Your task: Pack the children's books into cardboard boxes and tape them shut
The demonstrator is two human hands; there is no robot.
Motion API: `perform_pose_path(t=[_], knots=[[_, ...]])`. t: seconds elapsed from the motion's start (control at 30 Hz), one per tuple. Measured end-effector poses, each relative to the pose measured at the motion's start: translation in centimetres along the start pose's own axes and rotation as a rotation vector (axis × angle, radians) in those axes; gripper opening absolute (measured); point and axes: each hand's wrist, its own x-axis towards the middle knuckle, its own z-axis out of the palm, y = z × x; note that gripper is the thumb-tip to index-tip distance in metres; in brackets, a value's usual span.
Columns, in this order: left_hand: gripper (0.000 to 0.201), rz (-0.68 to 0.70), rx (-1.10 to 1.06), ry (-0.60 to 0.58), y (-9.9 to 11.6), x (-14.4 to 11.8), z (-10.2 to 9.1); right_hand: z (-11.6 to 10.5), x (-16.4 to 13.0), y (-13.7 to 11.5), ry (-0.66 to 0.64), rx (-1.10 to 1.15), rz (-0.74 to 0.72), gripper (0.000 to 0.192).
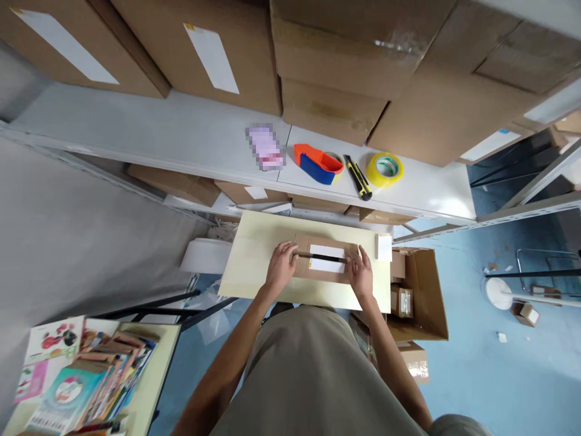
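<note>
Both hands were laid flat, fingers spread, on the small carton [325, 259]: left hand [281, 266] at one end, right hand [361, 274] at the other | flaps apparently pressed shut, seam unsealed | next: sealing judged needed, tape dispenser [318, 163] on shelf [181, 136] | carton on pale table [254, 266], beside open box [424, 297], blue floor [521, 375].
</note>
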Motion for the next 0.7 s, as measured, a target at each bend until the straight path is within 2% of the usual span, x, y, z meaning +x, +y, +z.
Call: perform_pose_path(t=[0.13, 0.2, 0.27, 0.33, 0.43, 0.5, 0.57, 0.67, 0.7], knots=[[0.030, 0.186, -0.139, 0.166, 4.7, 4.5, -2.5, -2.4, 7.3, -7.5, 0.132, 0.026, -0.274, 0.045], [0.033, 0.254, -0.219, 0.264, 7.7, 7.4, -4.1, -3.2, 12.2, -12.0, 0.153, 0.037, -0.420, 0.044], [0.033, 0.281, -0.283, 0.342, 10.4, 9.9, -5.7, -3.2, 17.0, -16.2, 0.119, 0.001, -0.495, 0.046], [0.033, 0.299, -0.334, 0.406, 12.5, 11.6, -6.9, -2.3, 21.3, -19.5, 0.032, -0.098, -0.489, 0.046], [0.032, 0.306, -0.394, 0.454, 14.1, 12.2, -8.0, -0.5, 25.6, -22.4, -0.108, -0.304, -0.333, 0.040], [0.028, 0.294, -0.426, 0.461, 13.9, 11.3, -8.3, 0.3, 26.4, -22.7, -0.149, -0.359, -0.255, 0.037], [0.023, 0.246, -0.457, 0.454, 13.1, 9.7, -8.4, 0.5, 25.3, -21.9, -0.121, -0.274, -0.234, 0.034], [0.027, 0.140, -0.522, 0.395, 11.2, 6.2, -8.1, -0.2, 20.1, -19.2, -0.087, 0.054, -0.216, 0.041], [0.029, 0.120, -0.549, 0.362, 10.5, 4.8, -7.9, -0.5, 17.7, -18.2, -0.138, 0.185, -0.203, 0.047]])
